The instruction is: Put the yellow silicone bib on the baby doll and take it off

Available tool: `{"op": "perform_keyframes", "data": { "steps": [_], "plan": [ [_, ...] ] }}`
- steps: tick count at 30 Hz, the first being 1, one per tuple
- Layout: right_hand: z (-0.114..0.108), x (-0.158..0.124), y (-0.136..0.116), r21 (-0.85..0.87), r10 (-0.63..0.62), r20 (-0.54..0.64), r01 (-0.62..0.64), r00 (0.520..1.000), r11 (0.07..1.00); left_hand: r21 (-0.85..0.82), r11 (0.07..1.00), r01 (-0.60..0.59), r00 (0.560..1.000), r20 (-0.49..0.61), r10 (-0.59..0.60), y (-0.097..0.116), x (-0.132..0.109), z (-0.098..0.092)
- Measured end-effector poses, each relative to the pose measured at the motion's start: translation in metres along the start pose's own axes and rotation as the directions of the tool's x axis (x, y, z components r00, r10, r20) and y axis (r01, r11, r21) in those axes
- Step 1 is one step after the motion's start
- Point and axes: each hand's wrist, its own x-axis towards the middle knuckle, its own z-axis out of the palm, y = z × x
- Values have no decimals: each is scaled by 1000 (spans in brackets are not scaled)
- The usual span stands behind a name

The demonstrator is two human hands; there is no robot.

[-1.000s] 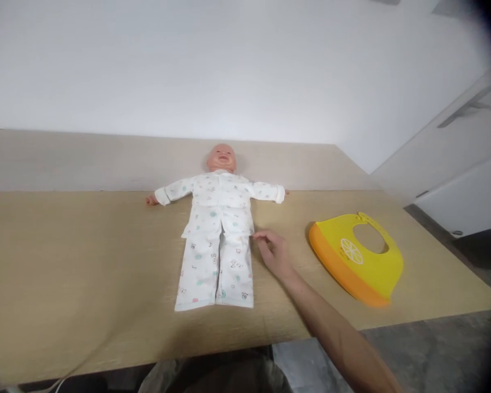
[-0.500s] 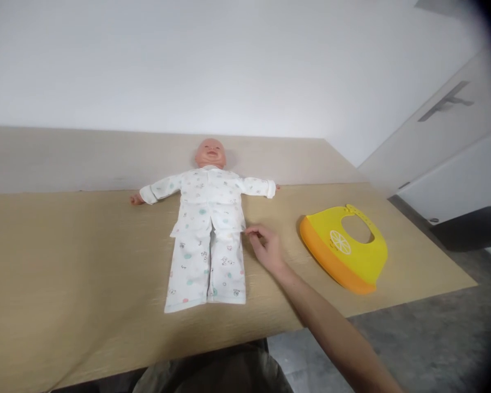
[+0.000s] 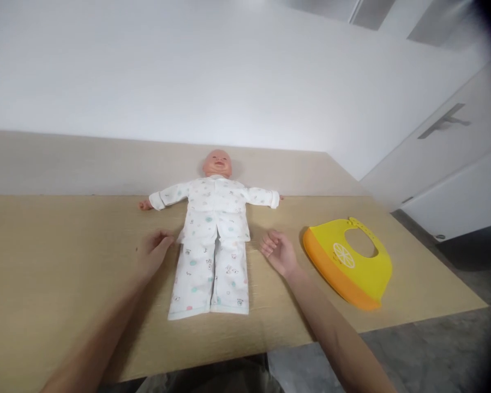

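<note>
Left hand [image 3: 154, 252] is hanging loosely open over the bench [image 3: 65, 245], grasping nothing, its fingertips just beside the top's hem on the white printed pajamas [image 3: 213, 240]. Right hand [image 3: 278, 252] is also open and empty, fingers lightly curled, sitting a little apart from the pajama legs. The baby doll [image 3: 216, 164] wearing them is lying on its back mid-bench, arms spread, head toward the wall, with a yellow-and-orange bib [image 3: 352, 278] lying flat just beyond the right hand.

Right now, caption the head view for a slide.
Left hand and right hand flank a dressed doll, with a yellow bib nearby.
</note>
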Motion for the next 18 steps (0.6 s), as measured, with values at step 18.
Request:
{"op": "perform_keyframes", "data": {
  "steps": [18],
  "plan": [
    [-12,-10,0,-114,-65,-66,58,996,992,132,985,-109,982,170,86,-32,25,3]
  ]
}}
